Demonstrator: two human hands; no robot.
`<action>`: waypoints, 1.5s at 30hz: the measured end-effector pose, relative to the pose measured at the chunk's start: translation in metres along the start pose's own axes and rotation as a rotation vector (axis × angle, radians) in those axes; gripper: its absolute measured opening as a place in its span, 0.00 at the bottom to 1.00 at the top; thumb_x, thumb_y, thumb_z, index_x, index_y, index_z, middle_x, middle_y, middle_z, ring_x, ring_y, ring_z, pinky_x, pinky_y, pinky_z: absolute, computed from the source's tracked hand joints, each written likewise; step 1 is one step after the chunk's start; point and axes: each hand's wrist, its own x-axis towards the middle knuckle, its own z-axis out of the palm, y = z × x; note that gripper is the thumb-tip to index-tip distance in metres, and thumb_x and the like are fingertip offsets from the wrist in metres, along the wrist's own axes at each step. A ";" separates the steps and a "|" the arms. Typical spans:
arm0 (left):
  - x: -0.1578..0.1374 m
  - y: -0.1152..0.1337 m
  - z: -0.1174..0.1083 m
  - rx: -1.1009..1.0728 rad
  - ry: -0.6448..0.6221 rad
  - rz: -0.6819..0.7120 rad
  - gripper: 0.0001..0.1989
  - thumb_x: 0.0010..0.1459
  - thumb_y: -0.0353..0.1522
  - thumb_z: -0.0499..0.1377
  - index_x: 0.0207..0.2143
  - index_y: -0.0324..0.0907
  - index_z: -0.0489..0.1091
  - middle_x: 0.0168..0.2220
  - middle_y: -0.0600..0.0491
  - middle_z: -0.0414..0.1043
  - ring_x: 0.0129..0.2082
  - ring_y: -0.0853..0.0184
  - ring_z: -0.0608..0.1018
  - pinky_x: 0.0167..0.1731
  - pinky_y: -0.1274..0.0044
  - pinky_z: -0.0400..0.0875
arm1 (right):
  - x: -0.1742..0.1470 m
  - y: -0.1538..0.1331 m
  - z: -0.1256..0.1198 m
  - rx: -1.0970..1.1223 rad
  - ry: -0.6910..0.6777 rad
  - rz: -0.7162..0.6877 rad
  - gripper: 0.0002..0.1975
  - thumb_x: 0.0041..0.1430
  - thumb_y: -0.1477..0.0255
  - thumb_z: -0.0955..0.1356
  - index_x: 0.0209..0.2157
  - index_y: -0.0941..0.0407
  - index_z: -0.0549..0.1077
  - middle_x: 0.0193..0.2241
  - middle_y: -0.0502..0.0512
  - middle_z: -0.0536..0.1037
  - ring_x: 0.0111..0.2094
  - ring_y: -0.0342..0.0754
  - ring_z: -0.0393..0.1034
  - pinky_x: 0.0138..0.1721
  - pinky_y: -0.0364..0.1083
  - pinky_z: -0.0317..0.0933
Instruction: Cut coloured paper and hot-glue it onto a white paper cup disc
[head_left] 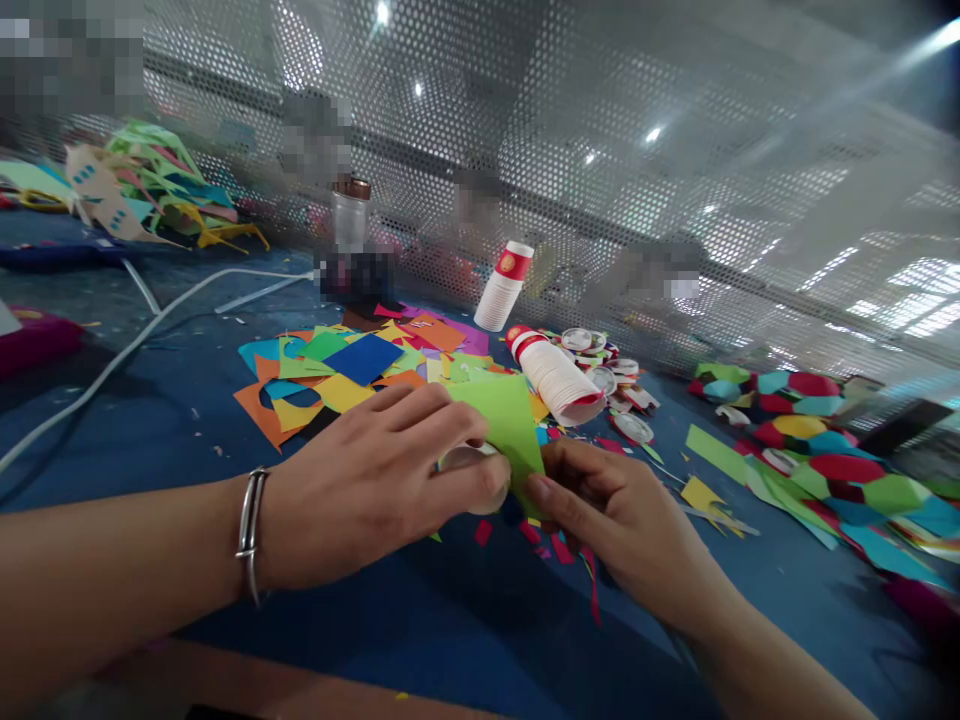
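Green paper [508, 420] slants lengthwise down rightward, pinched in the right grip [619, 505], left grip [371, 482] clasping a white rounded piece [465, 459].

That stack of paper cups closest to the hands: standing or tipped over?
Tipped over: the paper-cup stack lies on its side, its wide end nearer the right hand.

No text, number or brand legible to you anywhere. Closest to label: round gold emblem [513, 264] on red band [507, 270] of upright white cup stack [499, 304], across table from you; any lettering inside emblem too small for you to make out. Second white cup stack [556, 378], lying on its side nearer you, shows red marking [517, 336] at far end; print there too blurred for you to read.
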 end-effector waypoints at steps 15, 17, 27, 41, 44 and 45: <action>0.003 -0.018 0.017 -0.373 -0.030 -0.315 0.16 0.65 0.36 0.59 0.54 0.43 0.66 0.50 0.48 0.66 0.51 0.60 0.67 0.55 0.65 0.64 | 0.000 0.009 0.004 -0.155 0.093 -0.019 0.09 0.65 0.63 0.68 0.40 0.53 0.77 0.30 0.50 0.79 0.29 0.45 0.70 0.30 0.43 0.63; 0.001 -0.024 0.021 -0.418 -0.091 -0.374 0.16 0.64 0.38 0.60 0.52 0.44 0.68 0.49 0.49 0.66 0.50 0.59 0.67 0.53 0.64 0.65 | 0.001 0.008 0.001 -0.168 0.084 0.025 0.12 0.65 0.60 0.69 0.39 0.53 0.77 0.27 0.49 0.78 0.26 0.44 0.70 0.27 0.43 0.63; 0.004 -0.012 0.023 -0.477 -0.200 -0.236 0.14 0.63 0.27 0.55 0.46 0.49 0.76 0.46 0.49 0.67 0.49 0.59 0.69 0.51 0.64 0.66 | -0.001 0.015 -0.010 0.079 0.076 0.181 0.16 0.59 0.56 0.73 0.35 0.54 0.76 0.21 0.46 0.72 0.21 0.42 0.67 0.19 0.38 0.64; 0.016 -0.037 0.026 -1.189 -0.257 -0.578 0.16 0.57 0.39 0.65 0.44 0.41 0.71 0.37 0.54 0.74 0.38 0.67 0.75 0.40 0.73 0.69 | -0.014 -0.006 -0.032 -0.155 0.148 0.069 0.17 0.63 0.56 0.70 0.45 0.54 0.76 0.23 0.49 0.76 0.23 0.44 0.72 0.21 0.40 0.66; 0.014 -0.040 0.023 -1.328 -0.195 -0.727 0.09 0.57 0.35 0.65 0.34 0.40 0.69 0.31 0.57 0.71 0.32 0.71 0.72 0.35 0.77 0.66 | -0.032 0.007 -0.054 -0.446 0.265 0.054 0.17 0.62 0.54 0.69 0.43 0.51 0.77 0.27 0.52 0.80 0.25 0.47 0.74 0.22 0.42 0.67; 0.013 -0.042 0.022 -1.367 -0.156 -0.779 0.08 0.57 0.34 0.65 0.34 0.40 0.69 0.32 0.58 0.71 0.33 0.71 0.73 0.36 0.77 0.66 | -0.041 0.015 -0.061 -0.524 0.279 0.068 0.17 0.61 0.53 0.70 0.42 0.51 0.78 0.29 0.53 0.81 0.26 0.48 0.75 0.24 0.43 0.69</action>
